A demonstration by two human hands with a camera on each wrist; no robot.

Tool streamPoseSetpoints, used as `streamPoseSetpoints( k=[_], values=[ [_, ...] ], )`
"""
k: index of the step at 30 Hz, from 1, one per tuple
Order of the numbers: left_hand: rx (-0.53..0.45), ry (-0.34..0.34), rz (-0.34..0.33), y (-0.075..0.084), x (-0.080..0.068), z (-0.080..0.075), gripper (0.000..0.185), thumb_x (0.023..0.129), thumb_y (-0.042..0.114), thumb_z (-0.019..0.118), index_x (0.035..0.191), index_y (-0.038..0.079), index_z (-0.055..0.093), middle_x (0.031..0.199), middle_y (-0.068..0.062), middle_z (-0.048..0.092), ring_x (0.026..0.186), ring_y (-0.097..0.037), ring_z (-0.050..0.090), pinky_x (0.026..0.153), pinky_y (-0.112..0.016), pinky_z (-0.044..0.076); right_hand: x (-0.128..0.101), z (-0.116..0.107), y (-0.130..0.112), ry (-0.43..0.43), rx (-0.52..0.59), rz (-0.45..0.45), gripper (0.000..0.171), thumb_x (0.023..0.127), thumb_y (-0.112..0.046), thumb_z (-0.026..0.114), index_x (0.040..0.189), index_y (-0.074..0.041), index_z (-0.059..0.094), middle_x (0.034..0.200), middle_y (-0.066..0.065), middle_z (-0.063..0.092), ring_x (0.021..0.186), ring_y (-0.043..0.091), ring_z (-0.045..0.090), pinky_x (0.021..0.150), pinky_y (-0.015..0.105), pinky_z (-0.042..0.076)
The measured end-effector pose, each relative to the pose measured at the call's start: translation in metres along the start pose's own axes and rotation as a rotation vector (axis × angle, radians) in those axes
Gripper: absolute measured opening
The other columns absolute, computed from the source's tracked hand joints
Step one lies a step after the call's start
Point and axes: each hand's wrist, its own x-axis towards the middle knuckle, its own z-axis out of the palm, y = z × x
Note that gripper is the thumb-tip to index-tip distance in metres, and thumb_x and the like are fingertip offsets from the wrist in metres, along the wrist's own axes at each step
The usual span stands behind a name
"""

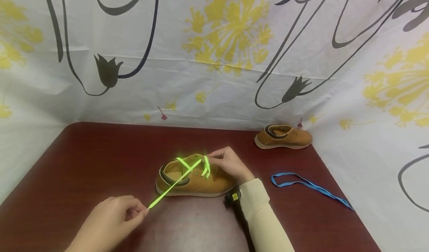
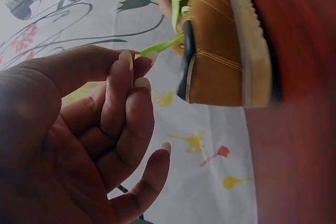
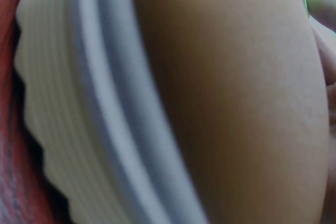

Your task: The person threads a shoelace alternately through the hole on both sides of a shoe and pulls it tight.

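Observation:
A tan shoe (image 1: 207,183) with a dark padded collar stands on the table, its toe to the right. A neon green shoelace (image 1: 174,184) is threaded in it, with short ends hanging over its near side. My left hand (image 1: 115,218) pinches the lace's long end between thumb and index finger, left of the heel; the left wrist view shows this pinch (image 2: 142,56) and the other fingers loosely curled. Over the front of the shoe, my right hand (image 1: 231,166) pinches at the lace by the eyelets, its palm side hidden. The shoe's side (image 3: 236,103) fills the right wrist view.
Another tan shoe (image 1: 285,136), without a lace, stands at the far right of the dark red table (image 1: 100,162). A folded blue shoelace (image 1: 311,185) lies at the right, reaching the table edge. A patterned white sheet (image 1: 167,88) hangs behind and at the sides.

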Motion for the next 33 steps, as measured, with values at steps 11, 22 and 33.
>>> streamPoseSetpoints(
  k=[11, 22, 33],
  values=[
    [0.012, -0.034, 0.107, -0.026, -0.02, 0.007, 0.019, 0.078, 0.024, 0.083, 0.074, 0.035, 0.069, 0.066, 0.03, 0.049, 0.061, 0.011, 0.038, 0.055, -0.021, 0.038, 0.0, 0.0, 0.002, -0.009, 0.042, -0.012, 0.017, 0.089, -0.018, 0.076, 0.1, -0.006, 0.081, 0.098, 0.009, 0.08, 0.092, 0.005, 0.068, 0.085, 0.023, 0.05],
    [0.099, -0.017, 0.233, -0.006, -0.006, 0.021, 0.023, 0.077, 0.019, 0.08, 0.069, 0.035, 0.066, 0.069, 0.028, 0.05, 0.062, 0.01, 0.039, 0.057, -0.021, 0.041, 0.001, 0.001, 0.002, -0.015, 0.043, -0.015, 0.019, 0.09, -0.018, 0.076, 0.102, -0.005, 0.081, 0.101, 0.011, 0.079, 0.095, 0.007, 0.068, 0.088, 0.025, 0.05],
    [0.083, -0.053, 0.203, 0.016, 0.01, 0.024, 0.025, 0.08, 0.018, 0.077, 0.069, 0.034, 0.063, 0.066, 0.025, 0.046, 0.06, 0.006, 0.037, 0.057, -0.021, 0.038, -0.003, -0.007, -0.004, -0.097, 0.002, -0.039, 0.023, 0.091, -0.018, 0.072, 0.113, -0.017, 0.079, 0.113, -0.001, 0.078, 0.116, 0.012, 0.067, 0.103, 0.032, 0.049]
  ],
)
